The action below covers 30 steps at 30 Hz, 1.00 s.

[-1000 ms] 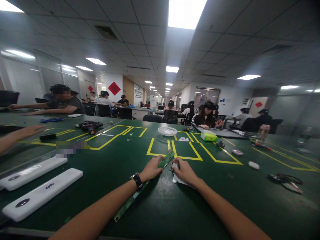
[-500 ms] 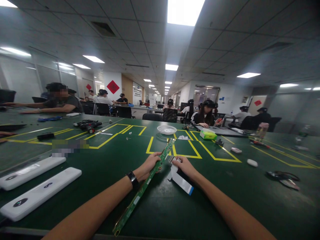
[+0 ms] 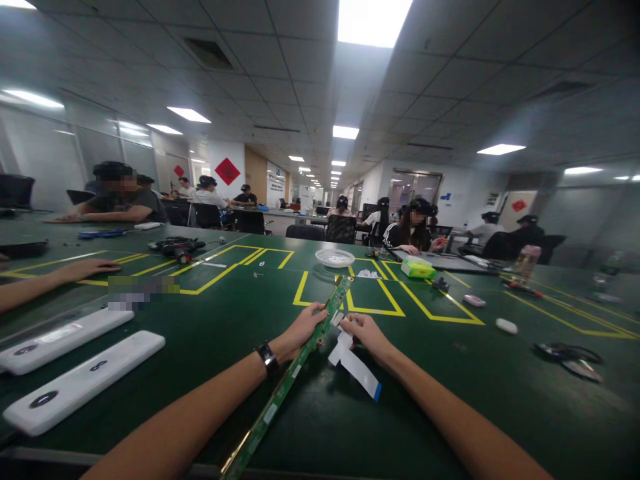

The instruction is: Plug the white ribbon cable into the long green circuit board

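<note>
A long, narrow green circuit board (image 3: pixel 283 393) slants from the near edge of the view up toward the table's middle. My left hand (image 3: pixel 305 328) is closed around its upper part, thumb on the face. My right hand (image 3: pixel 366 335) pinches the end of a white flat ribbon cable (image 3: pixel 356 371), close beside the board's right edge. The cable hangs down with a blue tip at its free end. Whether its connector end touches the board I cannot tell.
Two white oblong devices (image 3: pixel 90 380) lie at left, with a co-worker's hand (image 3: pixel 90 268) beyond them. A white basket (image 3: pixel 335 258), a green-and-white pack (image 3: pixel 419 267), a white mouse-like object (image 3: pixel 507 326) and a coiled cable (image 3: pixel 567 353) stand about the green table.
My right hand has brought the cable's connector end closer to the board, and the cable's tail has swung left. The board has tilted slightly. A co-worker's hand has reached in at left.
</note>
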Tool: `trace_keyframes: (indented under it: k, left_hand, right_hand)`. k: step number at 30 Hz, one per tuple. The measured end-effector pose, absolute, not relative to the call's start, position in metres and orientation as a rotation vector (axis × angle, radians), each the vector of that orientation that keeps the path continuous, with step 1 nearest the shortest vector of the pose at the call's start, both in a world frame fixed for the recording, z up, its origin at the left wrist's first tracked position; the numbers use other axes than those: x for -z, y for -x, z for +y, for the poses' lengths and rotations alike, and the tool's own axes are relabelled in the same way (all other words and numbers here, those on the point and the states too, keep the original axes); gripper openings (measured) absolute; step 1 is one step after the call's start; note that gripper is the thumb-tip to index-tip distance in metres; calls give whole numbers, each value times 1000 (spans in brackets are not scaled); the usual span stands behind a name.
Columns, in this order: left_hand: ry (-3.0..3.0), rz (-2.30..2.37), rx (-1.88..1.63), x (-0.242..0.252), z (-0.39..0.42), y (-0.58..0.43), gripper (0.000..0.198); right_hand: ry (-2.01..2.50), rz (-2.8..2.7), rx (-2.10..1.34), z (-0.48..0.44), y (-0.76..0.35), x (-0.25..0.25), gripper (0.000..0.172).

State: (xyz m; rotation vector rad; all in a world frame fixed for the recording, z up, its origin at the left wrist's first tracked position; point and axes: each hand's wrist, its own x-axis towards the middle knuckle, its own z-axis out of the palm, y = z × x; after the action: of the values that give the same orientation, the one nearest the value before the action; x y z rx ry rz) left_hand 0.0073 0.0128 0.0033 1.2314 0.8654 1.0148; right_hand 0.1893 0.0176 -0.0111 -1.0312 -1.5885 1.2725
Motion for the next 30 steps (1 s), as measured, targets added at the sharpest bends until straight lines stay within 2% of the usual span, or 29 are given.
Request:
trace_keyframes:
  k: [14,30]
  left_hand:
    - [-1220,833,-1074,0,14,-8,18]
    - [-1246,860,-1081,14,18,-11,30]
  right_hand:
    - [993,-1612,-1290,17,-189,14,35]
    - [1018,-1630,-1250,15,-185,13,35]
